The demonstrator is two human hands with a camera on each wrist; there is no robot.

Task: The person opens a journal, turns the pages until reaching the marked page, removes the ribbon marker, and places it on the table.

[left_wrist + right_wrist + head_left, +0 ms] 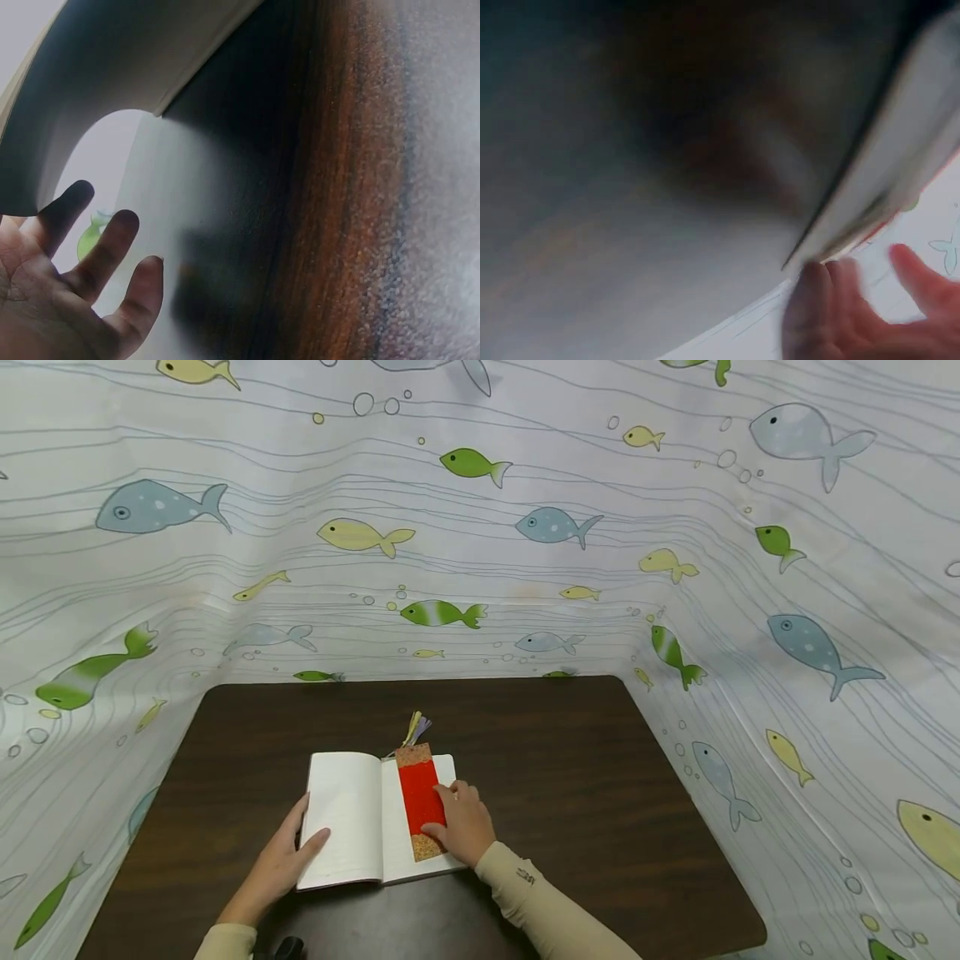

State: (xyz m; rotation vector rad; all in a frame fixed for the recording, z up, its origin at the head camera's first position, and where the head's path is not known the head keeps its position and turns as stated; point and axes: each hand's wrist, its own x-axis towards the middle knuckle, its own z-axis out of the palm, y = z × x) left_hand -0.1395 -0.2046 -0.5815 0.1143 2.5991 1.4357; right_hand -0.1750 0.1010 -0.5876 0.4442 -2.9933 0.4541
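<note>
An open notebook (347,814) with blank white pages lies in front of me at the table's near side. My left hand (281,858) holds its left edge, thumb over the page. In the left wrist view, the fingers (120,244) reach beside and below the raised cover (82,90). A red bookmark (422,797) with cork-coloured ends lies along the right page, its yellow and purple tassel (416,728) past the top edge. My right hand (467,822) holds the bookmark's right side, thumb on its lower red part and fingertips at its edge.
The dark wooden table (570,760) extends around the notebook. A white curtain (480,568) printed with fish surrounds the table's back and sides. A small black object (289,947) shows near the left sleeve.
</note>
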